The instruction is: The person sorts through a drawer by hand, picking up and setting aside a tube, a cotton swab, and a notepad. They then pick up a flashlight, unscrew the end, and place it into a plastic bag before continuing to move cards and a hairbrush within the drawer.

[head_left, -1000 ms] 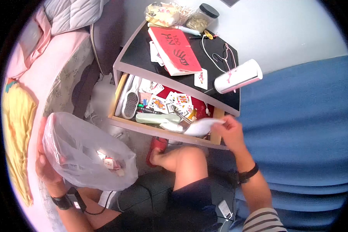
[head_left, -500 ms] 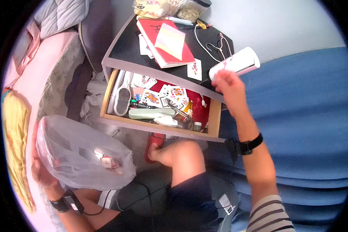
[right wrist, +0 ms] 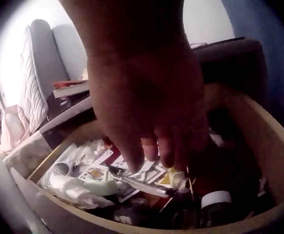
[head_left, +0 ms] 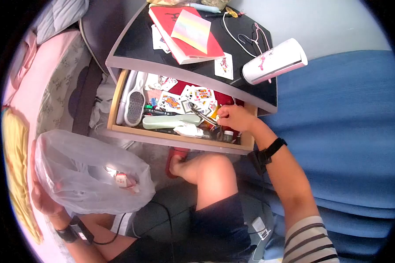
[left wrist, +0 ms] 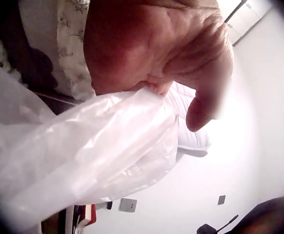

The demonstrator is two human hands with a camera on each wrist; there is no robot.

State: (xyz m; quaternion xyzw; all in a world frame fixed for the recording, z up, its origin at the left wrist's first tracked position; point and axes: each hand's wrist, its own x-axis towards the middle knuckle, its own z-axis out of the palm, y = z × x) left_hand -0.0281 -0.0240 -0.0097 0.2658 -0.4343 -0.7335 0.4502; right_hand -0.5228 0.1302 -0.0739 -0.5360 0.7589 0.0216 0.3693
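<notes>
My left hand (head_left: 47,200) grips the rim of a translucent plastic bag (head_left: 87,184) holding a small red-and-white packet (head_left: 122,179). In the left wrist view that hand (left wrist: 156,48) has its fingers behind the bag (left wrist: 112,141), thumb hanging free. My right hand (head_left: 239,119) is inside the drawer (head_left: 162,136), at the right end of metal tongs (head_left: 202,115). Its fingers point down with gaps between them, the right wrist view shows; beneath this hand (right wrist: 149,97) lie the tongs (right wrist: 142,185) and a yellow item (right wrist: 168,178). Nothing is plainly held there.
Playing cards (head_left: 171,103), a foot file (head_left: 135,105), a green case (head_left: 171,121) and a white-capped bottle (head_left: 228,136) lie in the drawer. Above are a red book (head_left: 162,22) with a pastel sheet (head_left: 192,30), and a white cylinder (head_left: 274,61). A blue curtain (head_left: 338,131) hangs at right.
The light sheet that my right hand held over the drawer now lies on the red book. That hand has come down from beside the cylinder into the drawer. The left still holds the bag.
</notes>
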